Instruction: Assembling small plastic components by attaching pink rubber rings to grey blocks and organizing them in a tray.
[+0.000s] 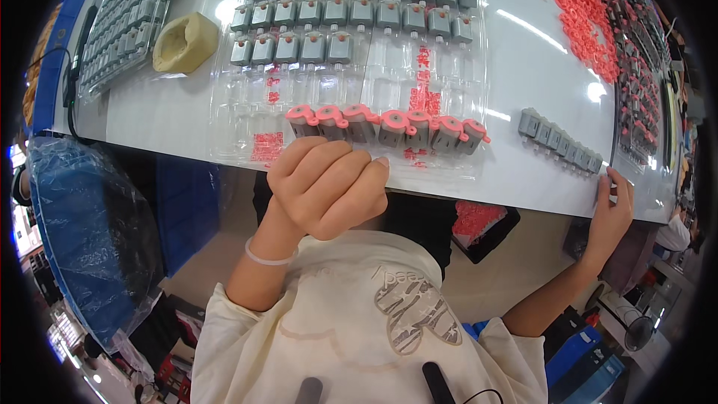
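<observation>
My left hand (329, 187) is closed in a fist at the table's near edge. Whatever may be inside it is hidden. Just beyond its knuckles, several small grey motors with pink caps (394, 127) stand in an uneven row over the near part of a clear plastic tray (475, 78). Farther back in that tray lie rows of grey motors (351, 11) without pink caps. Over on the right, my right hand (615, 206) has its thumb and fingers apart, fingertips by the near end of a slanting row of bare grey motors (557, 142).
Loose pink plastic pieces (576, 19) are heaped at the back right, beside trays of pink-capped motors (639, 97). At the left are another motor tray (123, 37) and a yellowish ring-shaped block (185, 43). A dark box of pink pieces (482, 224) sits below the table edge.
</observation>
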### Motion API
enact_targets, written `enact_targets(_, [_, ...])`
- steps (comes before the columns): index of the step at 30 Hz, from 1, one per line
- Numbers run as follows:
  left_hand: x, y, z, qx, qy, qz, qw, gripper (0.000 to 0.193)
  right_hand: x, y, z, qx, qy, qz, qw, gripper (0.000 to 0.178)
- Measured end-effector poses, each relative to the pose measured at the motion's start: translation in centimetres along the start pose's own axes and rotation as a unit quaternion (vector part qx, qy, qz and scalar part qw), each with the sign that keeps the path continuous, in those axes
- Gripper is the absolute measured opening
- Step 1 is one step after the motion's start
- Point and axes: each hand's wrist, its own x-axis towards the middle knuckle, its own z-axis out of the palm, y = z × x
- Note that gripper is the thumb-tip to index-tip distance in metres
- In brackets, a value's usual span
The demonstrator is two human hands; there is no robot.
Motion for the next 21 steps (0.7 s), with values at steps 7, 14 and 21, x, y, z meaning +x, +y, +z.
enact_targets(7, [0.7,0.1,0.5,-0.004,0.024,-0.003,1.0,0.009,0.5,1.7,-3.2,0.16,-0.185,-0.052,0.968,0.041])
enact_targets(14, [0.4,0.0,0.0,-0.014,0.003,-0.002,1.0,0.01,1.2,1.9,-2.7,0.185,-0.192,-0.003,0.964,0.042])
enact_targets(21, [0.4,0.2,0.1,-0.007,-0.005,-0.008,1.0,0.012,1.4,0.9,0.7,0.158,-0.029,0.027,0.987,0.024])
